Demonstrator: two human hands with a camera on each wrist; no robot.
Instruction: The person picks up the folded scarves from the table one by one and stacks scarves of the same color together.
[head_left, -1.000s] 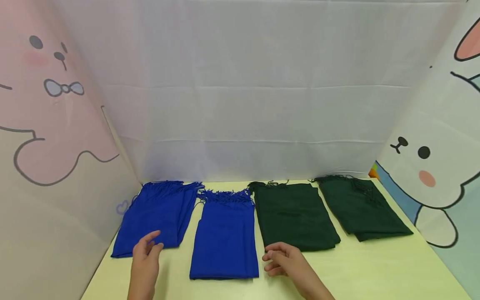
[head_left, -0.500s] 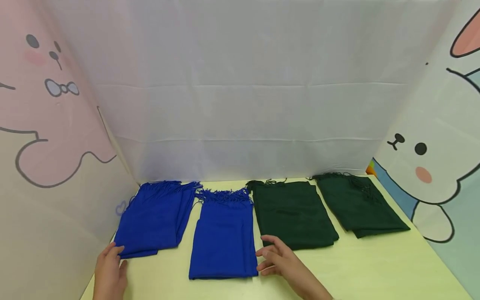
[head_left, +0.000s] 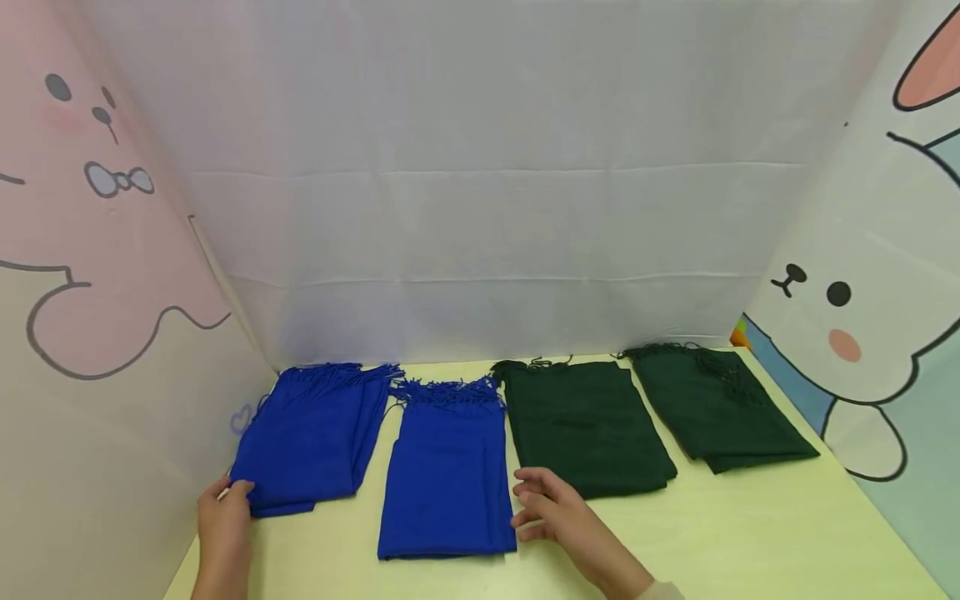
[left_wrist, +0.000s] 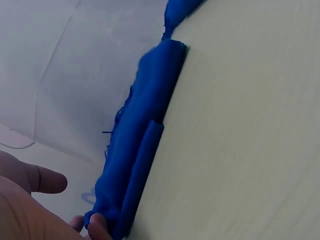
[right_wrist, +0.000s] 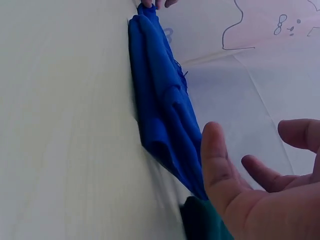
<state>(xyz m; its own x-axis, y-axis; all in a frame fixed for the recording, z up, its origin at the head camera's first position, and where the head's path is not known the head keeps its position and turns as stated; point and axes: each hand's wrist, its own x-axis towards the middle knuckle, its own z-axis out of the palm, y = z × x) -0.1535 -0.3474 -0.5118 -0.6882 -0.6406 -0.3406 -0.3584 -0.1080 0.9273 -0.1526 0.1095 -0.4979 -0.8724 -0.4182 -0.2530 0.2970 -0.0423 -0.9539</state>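
Two folded blue scarves with fringed far ends lie on the table: a left one (head_left: 303,442) and a middle one (head_left: 442,483). At the left scarf's near left corner, my left hand (head_left: 225,521) pinches the cloth. The left wrist view shows fingertips (left_wrist: 98,226) against that blue corner, while another finger stands apart from it. My right hand (head_left: 551,508) hovers beside the middle scarf's right edge, its fingers spread and loosely bent, holding nothing. Two dark green folded scarves lie to the right, one near the centre (head_left: 592,429) and one further right (head_left: 720,408).
The pale yellow table (head_left: 712,542) meets a white cloth backdrop (head_left: 480,225) behind the scarves. Cartoon-printed cloth walls stand at the left (head_left: 135,433) and right (head_left: 862,217), close to the outer scarves.
My left hand has moved left and down from above the left blue scarf to its near left corner, which it now pinches. My right hand has shifted slightly left and up.
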